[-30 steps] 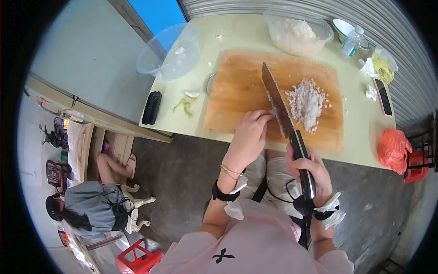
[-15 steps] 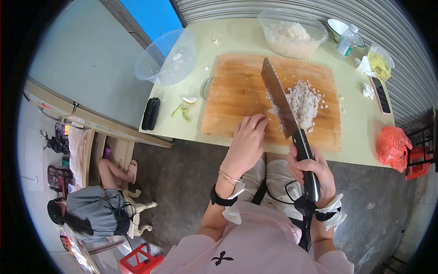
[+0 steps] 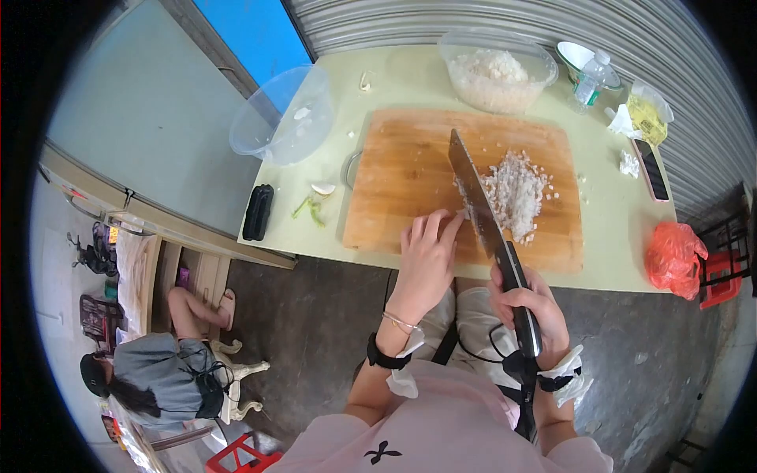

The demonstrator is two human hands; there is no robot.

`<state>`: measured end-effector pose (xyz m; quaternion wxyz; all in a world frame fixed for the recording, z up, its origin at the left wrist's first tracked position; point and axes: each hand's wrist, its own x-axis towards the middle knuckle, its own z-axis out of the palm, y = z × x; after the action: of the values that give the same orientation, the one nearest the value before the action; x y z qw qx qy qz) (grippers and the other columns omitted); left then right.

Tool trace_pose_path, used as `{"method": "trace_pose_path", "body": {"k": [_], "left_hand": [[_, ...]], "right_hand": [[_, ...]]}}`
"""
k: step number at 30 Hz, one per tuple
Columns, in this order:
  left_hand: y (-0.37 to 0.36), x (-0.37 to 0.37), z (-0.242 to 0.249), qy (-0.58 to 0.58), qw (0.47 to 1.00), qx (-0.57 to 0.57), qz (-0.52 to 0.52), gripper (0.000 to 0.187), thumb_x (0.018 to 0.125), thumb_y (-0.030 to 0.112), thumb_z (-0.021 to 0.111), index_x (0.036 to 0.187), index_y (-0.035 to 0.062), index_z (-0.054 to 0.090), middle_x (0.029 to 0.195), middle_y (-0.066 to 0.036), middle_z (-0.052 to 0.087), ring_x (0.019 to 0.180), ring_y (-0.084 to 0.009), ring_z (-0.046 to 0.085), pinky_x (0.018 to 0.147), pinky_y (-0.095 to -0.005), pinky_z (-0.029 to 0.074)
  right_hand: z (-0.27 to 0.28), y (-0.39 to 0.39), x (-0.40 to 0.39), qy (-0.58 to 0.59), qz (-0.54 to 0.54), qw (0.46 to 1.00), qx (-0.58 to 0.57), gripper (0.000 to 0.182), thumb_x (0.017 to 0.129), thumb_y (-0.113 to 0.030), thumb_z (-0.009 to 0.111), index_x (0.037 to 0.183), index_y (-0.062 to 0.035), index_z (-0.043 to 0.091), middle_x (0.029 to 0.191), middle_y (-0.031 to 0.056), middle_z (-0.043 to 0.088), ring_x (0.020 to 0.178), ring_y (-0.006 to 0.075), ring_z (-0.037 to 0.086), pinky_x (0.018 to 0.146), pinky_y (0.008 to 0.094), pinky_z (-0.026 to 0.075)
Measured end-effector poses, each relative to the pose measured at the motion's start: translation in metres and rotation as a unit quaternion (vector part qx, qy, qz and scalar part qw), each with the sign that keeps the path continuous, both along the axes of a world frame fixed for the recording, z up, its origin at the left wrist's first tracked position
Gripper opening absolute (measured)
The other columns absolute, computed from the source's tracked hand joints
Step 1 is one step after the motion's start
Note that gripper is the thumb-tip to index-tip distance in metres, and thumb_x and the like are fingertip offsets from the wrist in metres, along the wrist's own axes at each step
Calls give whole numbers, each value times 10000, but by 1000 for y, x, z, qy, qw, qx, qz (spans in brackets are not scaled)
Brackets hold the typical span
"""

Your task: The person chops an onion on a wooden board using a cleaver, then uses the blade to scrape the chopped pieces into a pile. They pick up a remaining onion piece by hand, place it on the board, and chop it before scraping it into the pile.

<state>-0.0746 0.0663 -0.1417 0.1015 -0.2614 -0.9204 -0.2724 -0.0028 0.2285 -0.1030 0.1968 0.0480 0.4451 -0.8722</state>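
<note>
My right hand (image 3: 530, 306) is closed around the black handle of a cleaver (image 3: 476, 193). The blade stands on edge over the cutting board (image 3: 394, 181), its tip pointing away from me. Just left of the blade, my left hand (image 3: 427, 256) rests at the board's near edge. Its fingers are curled, the tips pressing on a small white vegetable piece (image 3: 464, 213) that is mostly hidden by fingers and blade. To the right of the cleaver lies a pile of finely diced white vegetable (image 3: 516, 191). Bits cling to the blade.
A tub of white shreds (image 3: 497, 79) stands behind the board, a clear tub (image 3: 285, 118) to the left. A bottle (image 3: 588, 83), phone (image 3: 651, 169) and red bag (image 3: 676, 258) are on the right. Scraps (image 3: 309, 209) and a black tray (image 3: 258, 213) lie left. A person (image 3: 162, 370) sits nearby.
The cleaver has come slightly lower beside the left fingertips, and the view has shifted a little. Both hands keep their places at the board; the diced pile looks the same.
</note>
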Motion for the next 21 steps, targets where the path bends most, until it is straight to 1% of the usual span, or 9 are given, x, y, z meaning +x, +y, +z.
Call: {"method": "trace_pose_path", "body": {"k": [4, 7, 9, 10, 12, 15, 17, 21], "left_hand": [[-2, 1, -2, -1, 1000, -2, 1, 411, 784, 44, 512, 1192, 66, 475, 1125, -88, 440, 1048, -270, 402, 899, -387, 317], [-4, 1, -2, -6, 1000, 18, -11, 413, 788, 42, 504, 1199, 67, 472, 1142, -90, 434, 1055, -273, 397, 913, -384, 305], [-5, -1, -4, -28, 999, 38, -12, 413, 795, 45, 492, 1207, 70, 468, 1156, -94, 430, 1066, -273, 392, 924, -380, 295], [-6, -1, -4, -24, 999, 39, -9, 413, 795, 45, 492, 1207, 70, 468, 1156, -94, 430, 1066, -273, 392, 924, -380, 295], [-10, -1, -5, -54, 996, 64, -29, 408, 800, 49, 484, 1207, 72, 470, 1158, -93, 430, 1071, -271, 390, 926, -378, 293], [-11, 0, -3, -60, 994, 84, -30, 405, 803, 56, 484, 1208, 81, 472, 1162, -90, 427, 1068, -268, 392, 925, -376, 294], [-9, -1, -5, -55, 995, 81, -27, 400, 804, 61, 488, 1204, 85, 476, 1161, -88, 428, 1068, -268, 392, 924, -374, 294], [-6, -1, -8, -49, 996, 69, -14, 395, 805, 78, 499, 1200, 95, 477, 1163, -89, 422, 1071, -271, 389, 926, -375, 292]], "right_hand": [[8, 1, 2, 5, -8, 1000, 1, 220, 724, -76, 544, 902, 0, 439, 594, 13, 444, 456, 83, 413, 407, 204, 319], [11, 1, 1, 24, -5, 1000, 18, 213, 727, -68, 537, 903, 1, 440, 591, 11, 443, 459, 82, 419, 409, 202, 324], [1, -2, -2, 11, -8, 1000, 18, 210, 730, -58, 531, 909, 3, 442, 597, 12, 447, 463, 81, 422, 408, 202, 323], [-8, 0, -3, 7, 9, 1000, 23, 214, 729, -54, 532, 915, 4, 443, 600, 14, 449, 467, 80, 423, 410, 199, 323], [-2, 0, -4, -1, 2, 1000, 28, 218, 726, -53, 534, 915, 4, 442, 599, 16, 448, 465, 81, 420, 410, 199, 323], [6, -2, -1, -21, -10, 1000, 15, 233, 715, -57, 545, 914, 2, 439, 601, 17, 447, 457, 85, 410, 406, 201, 320], [6, 0, 1, 25, -1, 1000, -1, 244, 711, -67, 552, 914, 2, 436, 606, 17, 446, 454, 86, 407, 403, 203, 318], [-7, 1, 2, -9, -4, 1000, 29, 238, 714, -76, 554, 901, -1, 430, 602, 19, 442, 460, 82, 410, 405, 204, 322]]}}
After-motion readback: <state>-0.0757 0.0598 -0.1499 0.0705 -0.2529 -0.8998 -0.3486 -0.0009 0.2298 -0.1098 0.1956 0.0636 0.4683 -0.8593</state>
